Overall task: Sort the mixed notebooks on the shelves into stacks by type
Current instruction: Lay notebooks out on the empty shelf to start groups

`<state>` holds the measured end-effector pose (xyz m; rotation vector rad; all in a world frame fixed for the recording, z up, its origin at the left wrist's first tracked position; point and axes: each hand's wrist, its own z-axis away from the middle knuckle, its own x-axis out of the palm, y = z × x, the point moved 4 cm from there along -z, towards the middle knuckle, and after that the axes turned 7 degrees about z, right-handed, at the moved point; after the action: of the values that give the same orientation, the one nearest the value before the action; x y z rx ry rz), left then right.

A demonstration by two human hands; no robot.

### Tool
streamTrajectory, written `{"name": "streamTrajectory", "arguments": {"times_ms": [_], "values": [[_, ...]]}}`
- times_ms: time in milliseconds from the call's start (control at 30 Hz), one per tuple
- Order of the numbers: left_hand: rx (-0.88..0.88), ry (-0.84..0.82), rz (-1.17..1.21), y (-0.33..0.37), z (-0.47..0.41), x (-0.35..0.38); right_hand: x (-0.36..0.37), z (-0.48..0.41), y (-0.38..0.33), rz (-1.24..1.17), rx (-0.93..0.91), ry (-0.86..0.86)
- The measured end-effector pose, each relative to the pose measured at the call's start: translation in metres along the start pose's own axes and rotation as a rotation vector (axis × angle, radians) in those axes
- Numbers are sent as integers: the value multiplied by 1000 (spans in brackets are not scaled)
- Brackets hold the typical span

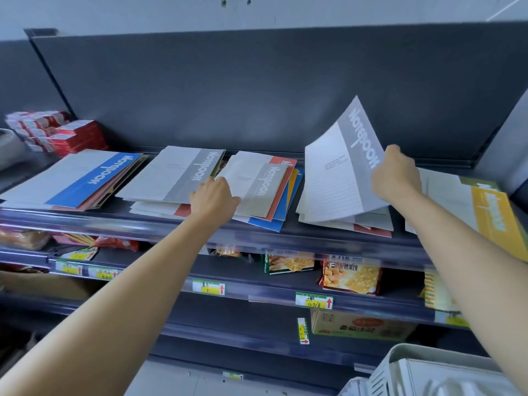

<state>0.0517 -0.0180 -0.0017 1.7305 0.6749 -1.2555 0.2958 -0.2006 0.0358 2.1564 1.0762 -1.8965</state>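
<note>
A small shop, seen at a stocked display rack

Tiered dark metal shelves point(114, 221) with a tall back panel point(228, 90) run across the view, each with a clear plastic front rail. Green-and-yellow price tags point(208, 287) with red arrows sit in the rails. Notebooks point(71, 178) in several colours lie in piles on the top shelf beside stacked red boxes point(74, 137). Printed snack packets point(351, 278) stand on the shelf below, a printed carton point(357, 324) sits lower still, and a white plastic basket point(428, 372) is at the lower right

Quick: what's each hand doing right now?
Left hand: at the flat grey-topped notebook stack; grip cannot be told.
Right hand: grips the lifted grey-banded white paper notebook.
</note>
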Motion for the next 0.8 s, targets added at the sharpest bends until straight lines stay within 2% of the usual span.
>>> {"name": "streamTrajectory", "arguments": {"times_ms": [167,333,467,600,667,800], "values": [[-80,-121,9,-9,-27,12,-28,12,-21,-66,-79,100],[-150,-201,10,-10,-44,19,-39,24,-38,-104,-61,180],[-128,-261,-14,-11,-54,25,-39,32,-50,-107,-24,208],[-107,-207,8,-15,-60,17,-37,41,-61,-108,-14,227],[-35,-178,59,-16,-63,15,-36,44,-66,-111,-11,226],[27,-170,306,-20,-61,19,-30,52,-73,-72,9,218]]}}
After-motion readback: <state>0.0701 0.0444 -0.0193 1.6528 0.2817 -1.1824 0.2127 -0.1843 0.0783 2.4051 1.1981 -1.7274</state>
